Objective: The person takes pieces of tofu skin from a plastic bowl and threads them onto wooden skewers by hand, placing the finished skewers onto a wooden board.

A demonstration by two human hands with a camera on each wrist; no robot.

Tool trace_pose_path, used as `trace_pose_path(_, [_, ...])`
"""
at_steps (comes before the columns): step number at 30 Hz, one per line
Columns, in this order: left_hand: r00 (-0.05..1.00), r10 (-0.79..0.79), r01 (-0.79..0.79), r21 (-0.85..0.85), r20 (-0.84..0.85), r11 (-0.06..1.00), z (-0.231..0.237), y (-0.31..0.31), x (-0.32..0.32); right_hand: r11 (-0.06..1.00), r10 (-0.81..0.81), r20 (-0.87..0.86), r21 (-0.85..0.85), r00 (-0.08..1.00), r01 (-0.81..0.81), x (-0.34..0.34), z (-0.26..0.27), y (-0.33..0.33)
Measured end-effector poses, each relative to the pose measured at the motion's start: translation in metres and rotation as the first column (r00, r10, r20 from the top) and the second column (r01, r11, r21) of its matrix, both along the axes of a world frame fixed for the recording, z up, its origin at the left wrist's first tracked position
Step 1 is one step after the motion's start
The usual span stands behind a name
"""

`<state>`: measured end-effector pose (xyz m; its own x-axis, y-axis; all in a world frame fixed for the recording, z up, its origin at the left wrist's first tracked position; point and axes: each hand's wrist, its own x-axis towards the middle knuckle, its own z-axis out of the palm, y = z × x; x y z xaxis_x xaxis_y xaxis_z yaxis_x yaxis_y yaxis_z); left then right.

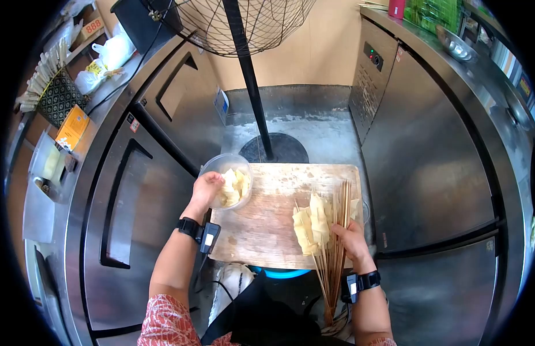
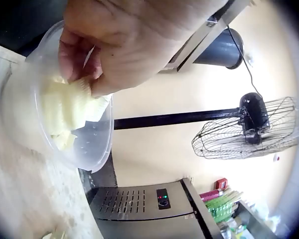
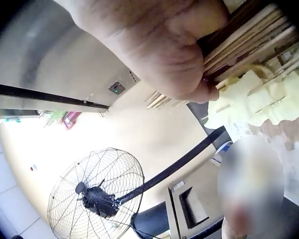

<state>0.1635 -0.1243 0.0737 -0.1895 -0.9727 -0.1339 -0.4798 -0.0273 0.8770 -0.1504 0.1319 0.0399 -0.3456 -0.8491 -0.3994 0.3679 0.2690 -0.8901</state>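
My left hand (image 1: 208,187) reaches into a clear plastic bowl (image 1: 227,161) at the board's far left corner. Thumb and fingers pinch a pale yellow slice (image 2: 79,88) there, above more slices (image 1: 237,183) of the same kind. At the right side of the wooden cutting board (image 1: 259,228), my right hand (image 1: 353,239) grips a bundle of thin bamboo skewers (image 1: 335,262), their lower ends running past the board's near edge. Just left of that bundle lie skewers threaded with folded pale yellow slices (image 1: 318,219), which the right wrist view also shows close beside the fingertips.
A black fan stand (image 1: 253,98) rises behind the board from a round base (image 1: 273,149). Steel cabinets (image 1: 432,150) flank both sides. Part of a blue basin (image 1: 279,273) shows under the board's near edge. Bags and an orange box (image 1: 74,128) sit on the left counter.
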Motion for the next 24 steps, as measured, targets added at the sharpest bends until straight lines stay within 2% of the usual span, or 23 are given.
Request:
trace_pose_path(1, [0.995,0.026,-0.02,0.069,-0.094,0.997,0.007,0.004,-0.002,1.0,0.0,-0.004,-0.012,1.0,0.0,0.001,0.001,-0.001])
trace_pose_path(4, [0.978,0.128,-0.114,0.093,-0.163,0.989,0.031,0.02,-0.009,0.999,0.01,-0.012,-0.041,1.0,-0.01,0.004,0.003,0.0])
trace_pose_path(7, [0.934,0.195,-0.129,0.227,-0.299,0.965,0.033,0.018,-0.002,0.997,0.04,-0.016,-0.071,0.999,-0.041,0.003,0.003,0.003])
trace_pose_path(10, [0.82,0.281,-0.121,0.33,-0.498,0.936,0.046,0.029,-0.006,0.992,0.049,-0.029,-0.111,0.998,-0.052,0.004,-0.005,0.004])
trace_pose_path(13, [0.683,0.203,0.083,0.351,-0.701,0.933,0.056,0.042,-0.017,0.99,0.049,-0.041,-0.132,0.998,-0.054,0.007,-0.002,0.003])
trace_pose_path(14, [0.6,0.22,0.132,0.366,-0.769,0.921,0.052,0.044,-0.018,0.99,0.045,-0.043,-0.133,0.998,-0.051,0.008,0.001,0.003])
trace_pose_path(17, [0.442,0.266,0.259,0.406,-0.857,0.876,0.053,0.068,-0.045,0.989,0.038,-0.017,-0.14,0.999,-0.04,0.011,0.007,0.003])
trace_pose_path(21, [0.308,0.439,0.417,0.534,-0.844,0.735,0.033,0.1,-0.082,0.991,0.046,0.026,-0.13,0.999,-0.043,0.012,0.0,0.0])
trace_pose_path(24, [0.202,0.678,0.548,0.656,-0.707,0.52,0.006,0.115,-0.101,0.994,0.051,0.054,-0.104,0.997,-0.045,0.013,0.005,0.0])
